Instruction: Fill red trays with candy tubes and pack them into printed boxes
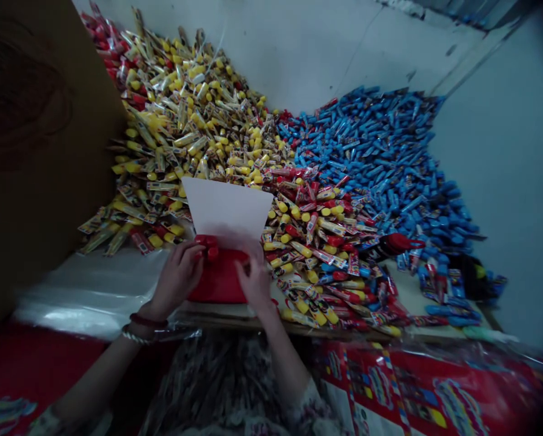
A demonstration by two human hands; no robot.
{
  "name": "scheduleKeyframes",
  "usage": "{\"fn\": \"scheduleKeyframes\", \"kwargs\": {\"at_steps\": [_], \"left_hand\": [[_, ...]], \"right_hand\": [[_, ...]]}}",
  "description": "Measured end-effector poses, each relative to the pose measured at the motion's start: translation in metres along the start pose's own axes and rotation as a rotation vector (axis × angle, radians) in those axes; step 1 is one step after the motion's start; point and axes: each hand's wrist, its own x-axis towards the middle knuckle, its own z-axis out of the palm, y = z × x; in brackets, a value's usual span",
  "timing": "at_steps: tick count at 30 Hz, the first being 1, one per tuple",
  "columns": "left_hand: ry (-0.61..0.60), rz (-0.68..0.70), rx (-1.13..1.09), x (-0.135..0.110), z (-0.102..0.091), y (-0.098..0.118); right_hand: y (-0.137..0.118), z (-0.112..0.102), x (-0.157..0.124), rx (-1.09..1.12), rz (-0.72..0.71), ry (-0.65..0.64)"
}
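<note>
A red box [221, 275] lies at the table's front edge, its white flap [228, 209] raised at the far side. At the box's far left corner is a small cluster of red pieces with rounded ends [211, 249], which look like caps. My left hand [183, 269] is closed on this cluster from the left, fingers curled; whatever is below the caps is hidden. My right hand [256, 275] is over the right side of the box, thumb and fingers apart, with nothing visible between them. Its fingers are partly smeared by motion.
Wrapped yellow-capped tubes [199, 121] are heaped behind, blue ones [366, 139] to the right, and mixed red and yellow ones [317, 242] nearer. Clear plastic sheets [103, 290] lie left. A tall cardboard box [39, 121] blocks the far left. Red printed packaging [417, 387] sits below the table edge.
</note>
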Motion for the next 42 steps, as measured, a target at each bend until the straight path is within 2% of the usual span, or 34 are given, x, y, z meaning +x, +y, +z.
{"fn": "scheduleKeyframes", "kwargs": {"at_steps": [2,5,7,9,12,16,20,23,27,30,32,34,37,40,42], "left_hand": [[-0.021,0.042,-0.07,0.001,0.011,0.024],[-0.289,0.174,-0.107,0.012,0.046,0.069],[-0.487,0.163,0.078,0.026,0.075,0.099],[-0.513,0.079,0.228,0.044,0.102,0.123],[-0.497,0.027,0.282,0.067,0.135,0.139],[-0.53,-0.012,0.315,0.082,0.166,0.135],[-0.547,-0.032,0.328,0.082,0.174,0.128],[-0.552,-0.02,0.308,0.078,0.165,0.131],[-0.534,0.024,0.241,0.07,0.139,0.146],[-0.514,0.087,0.175,0.06,0.11,0.155],[-0.498,0.088,0.115,0.049,0.083,0.152],[-0.473,0.009,0.055,0.036,0.047,0.135],[-0.422,-0.149,0.003,0.015,-0.013,0.087],[-0.417,-0.239,-0.021,-0.001,-0.054,0.034],[-0.436,-0.269,-0.022,-0.009,-0.061,0.01]], "right_hand": [[0.033,-0.027,-0.007,-0.039,0.056,0.253],[0.077,-0.071,-0.006,-0.211,0.148,0.536],[0.097,-0.095,0.0,-0.299,0.234,0.607],[0.11,-0.11,0.008,-0.389,0.349,0.56],[0.121,-0.116,0.017,-0.527,0.502,0.375],[0.12,-0.106,0.025,-0.711,0.549,0.133],[0.106,-0.1,0.023,-0.794,0.474,-0.009],[0.096,-0.101,0.022,-0.806,0.424,-0.068],[0.092,-0.099,0.036,-0.733,0.399,-0.14],[0.092,-0.094,0.052,-0.693,0.411,-0.189],[0.092,-0.093,0.059,-0.67,0.431,-0.22],[0.095,-0.096,0.06,-0.658,0.433,-0.244],[0.104,-0.11,0.049,-0.576,0.401,-0.212],[0.109,-0.127,0.027,-0.169,0.299,-0.033],[0.1,-0.131,0.012,0.222,0.225,0.072]]}}
